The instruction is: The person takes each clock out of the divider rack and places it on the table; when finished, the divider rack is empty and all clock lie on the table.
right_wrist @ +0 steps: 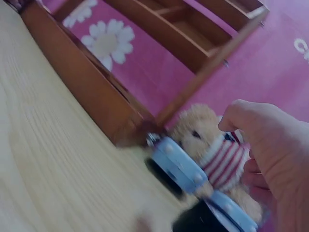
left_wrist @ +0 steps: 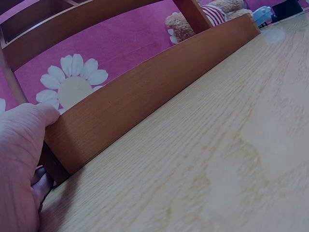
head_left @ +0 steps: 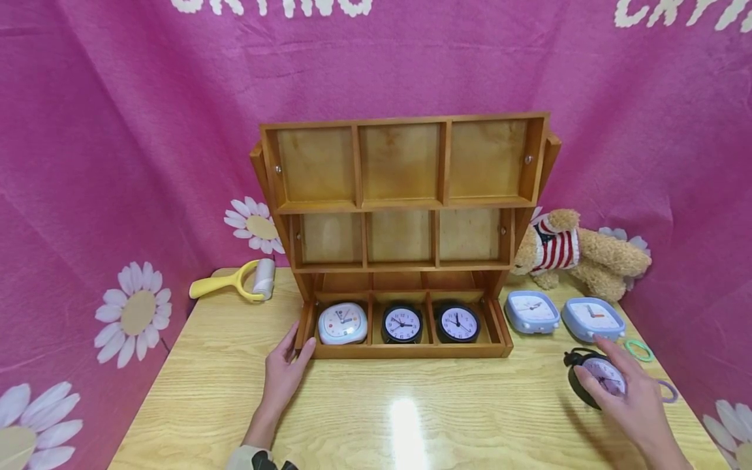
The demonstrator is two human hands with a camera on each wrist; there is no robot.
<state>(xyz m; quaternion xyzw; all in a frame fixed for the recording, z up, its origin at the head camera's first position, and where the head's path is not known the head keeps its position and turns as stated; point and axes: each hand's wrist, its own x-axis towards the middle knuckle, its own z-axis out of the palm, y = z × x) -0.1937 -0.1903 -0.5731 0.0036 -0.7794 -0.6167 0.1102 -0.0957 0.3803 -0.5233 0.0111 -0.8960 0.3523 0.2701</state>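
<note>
My left hand [head_left: 282,372] grips the lower left corner of a wooden display shelf [head_left: 411,352], thumb against the front board and fingers along the side. In the left wrist view the thumb bends over the board's end. Three alarm clocks stand in the bottom compartments: a pale blue-white clock [head_left: 343,323] and two black clocks, one in the middle [head_left: 402,324] and one on the right [head_left: 458,324]. My right hand [head_left: 637,405] is over another black alarm clock [head_left: 605,373], thumb and fingers apart; the right wrist view shows a gap between them and this clock.
Two blue alarm clocks [head_left: 532,312] lie right of the shelf, with a teddy bear [head_left: 605,258] behind. A green ring [head_left: 638,350] and a lavender ring [head_left: 668,391] are at the right edge. A yellow-handled lint roller [head_left: 220,285] lies at the back left.
</note>
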